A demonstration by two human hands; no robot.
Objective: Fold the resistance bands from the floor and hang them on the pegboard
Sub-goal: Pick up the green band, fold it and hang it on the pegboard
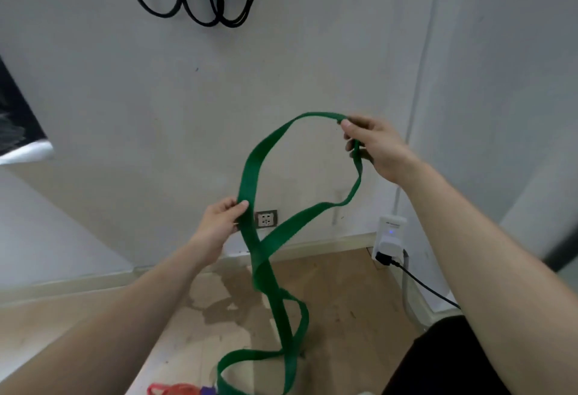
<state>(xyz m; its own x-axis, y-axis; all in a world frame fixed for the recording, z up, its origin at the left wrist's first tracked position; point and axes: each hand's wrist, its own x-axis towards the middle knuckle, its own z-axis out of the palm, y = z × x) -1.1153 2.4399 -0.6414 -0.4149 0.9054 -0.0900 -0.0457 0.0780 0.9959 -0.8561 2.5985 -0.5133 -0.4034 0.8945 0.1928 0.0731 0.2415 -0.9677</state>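
Both hands grip the long flat green rubber resistance band (250,175): right hand (375,147) pinching high, left hand (219,222) pinching lower, loops dangling beneath.

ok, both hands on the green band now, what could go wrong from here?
1. The green band is twisted and crosses itself below the left hand; folding now may lock in the twist.
2. Its lower loops trail toward the red band on the floor and could snag it.
3. The right hand only pinches the top of the loop; a tug might pull it free.
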